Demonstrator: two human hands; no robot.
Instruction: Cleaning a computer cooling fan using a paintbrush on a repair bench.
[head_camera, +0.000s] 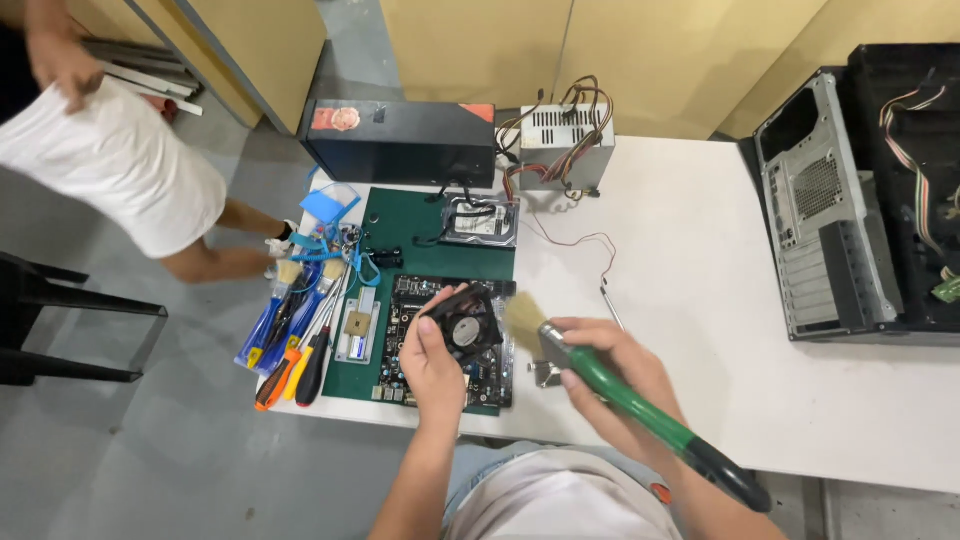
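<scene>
Two hands at work above the near edge of the white table (720, 300). Left hand (432, 358), fingers curled shut around a small black cooler fan (466, 322), holding it tilted over the motherboard (420, 300) on the green mat (420, 225). Right hand (610, 372), fist closed on the green handle of a paintbrush (585, 365), pale bristles just beside the fan's right rim. Screwdrivers (300, 365) along the mat's left edge; hard drive (481, 222) toward the far edge; open computer case (830, 220) at the right edge.
</scene>
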